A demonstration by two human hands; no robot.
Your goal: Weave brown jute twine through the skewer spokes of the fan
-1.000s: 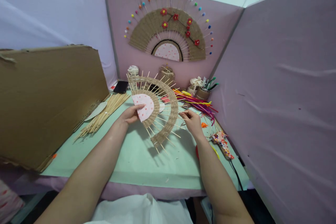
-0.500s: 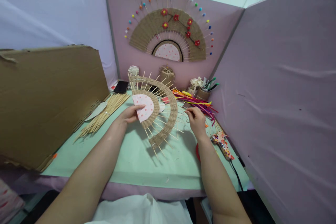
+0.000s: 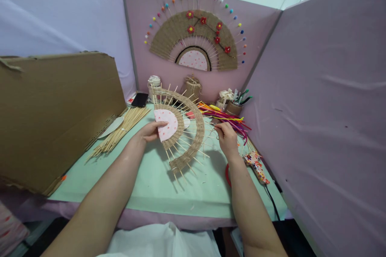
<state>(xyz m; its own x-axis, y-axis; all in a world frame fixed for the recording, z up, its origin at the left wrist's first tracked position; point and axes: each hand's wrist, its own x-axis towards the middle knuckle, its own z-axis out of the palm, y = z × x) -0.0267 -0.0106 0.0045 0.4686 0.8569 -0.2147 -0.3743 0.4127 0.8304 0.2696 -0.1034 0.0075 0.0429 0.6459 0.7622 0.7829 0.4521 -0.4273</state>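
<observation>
Over the mint-green cloth-covered worktop (image 3: 150, 192), the left hand (image 3: 150, 131) grips the tan woven half-round fan (image 3: 180, 123); the right hand (image 3: 226, 138), pinching something too fine to identify, has eased outward, suggesting work at its outer band (image 3: 200, 126).

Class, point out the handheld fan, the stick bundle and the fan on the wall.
Handheld fan (image 3: 181, 123), head view: inner woven band.
Stick bundle (image 3: 120, 133), head view: middle of the sticks.
Fan on the wall (image 3: 202, 31), head view: brown band.
</observation>
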